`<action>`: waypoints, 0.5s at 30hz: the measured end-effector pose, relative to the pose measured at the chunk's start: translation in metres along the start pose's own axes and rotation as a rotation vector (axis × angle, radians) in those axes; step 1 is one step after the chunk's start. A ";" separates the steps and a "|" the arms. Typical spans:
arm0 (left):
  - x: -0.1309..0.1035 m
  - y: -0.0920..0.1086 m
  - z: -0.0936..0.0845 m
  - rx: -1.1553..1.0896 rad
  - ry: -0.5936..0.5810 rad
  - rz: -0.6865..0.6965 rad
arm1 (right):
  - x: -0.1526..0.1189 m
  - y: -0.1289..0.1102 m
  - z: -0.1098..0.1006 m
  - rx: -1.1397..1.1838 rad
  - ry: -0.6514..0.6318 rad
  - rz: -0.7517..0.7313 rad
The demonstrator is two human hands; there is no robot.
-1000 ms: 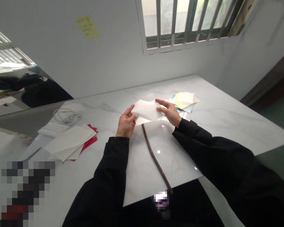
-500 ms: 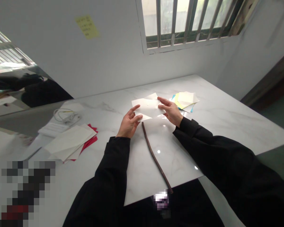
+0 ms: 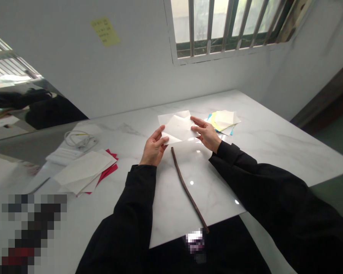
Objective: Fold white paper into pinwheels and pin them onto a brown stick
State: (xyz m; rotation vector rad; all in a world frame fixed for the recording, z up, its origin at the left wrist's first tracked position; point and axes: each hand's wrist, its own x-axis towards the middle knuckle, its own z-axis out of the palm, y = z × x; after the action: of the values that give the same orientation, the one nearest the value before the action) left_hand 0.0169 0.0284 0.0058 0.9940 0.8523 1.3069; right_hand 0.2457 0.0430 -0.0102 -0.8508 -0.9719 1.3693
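Note:
Between my two hands a folded sheet of white paper (image 3: 179, 128) is held up over the table, its creases and overlapping flaps facing me. My left hand (image 3: 153, 147) pinches its left edge with thumb and fingers. On the right edge, my right hand (image 3: 207, 134) grips with the thumb in front and fingers at the top; some fingers are hidden behind the paper. Below lies a thin, slightly bent brown stick (image 3: 185, 186), its lower end at the table's near edge.
To the right is a stack of yellow, blue and cream papers (image 3: 224, 120). White and red envelopes (image 3: 87, 171) lie on the left, near a coiled white cable (image 3: 80, 140). A yellow note (image 3: 105, 31) hangs on the wall beside the barred window (image 3: 217, 26). The marble-look table (image 3: 277, 140) meets the wall.
My left hand has shifted slightly left, and the paper's left side has opened a little, showing more of its upper left corner. My right hand stays nearly still.

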 end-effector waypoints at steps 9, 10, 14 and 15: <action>0.001 0.000 -0.002 -0.025 0.043 0.019 | -0.001 0.000 0.001 0.014 -0.008 0.035; 0.001 0.000 -0.002 -0.025 0.037 0.022 | -0.001 0.000 0.001 0.015 -0.007 0.033; 0.002 0.001 -0.002 -0.015 0.023 0.038 | -0.001 0.000 0.002 0.019 0.000 0.034; 0.002 0.001 -0.002 -0.018 0.020 0.038 | -0.001 -0.001 0.002 0.022 0.003 0.035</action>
State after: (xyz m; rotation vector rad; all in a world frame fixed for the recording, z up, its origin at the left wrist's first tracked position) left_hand 0.0145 0.0303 0.0058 0.9886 0.8399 1.3565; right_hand 0.2443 0.0422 -0.0090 -0.8567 -0.9420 1.4059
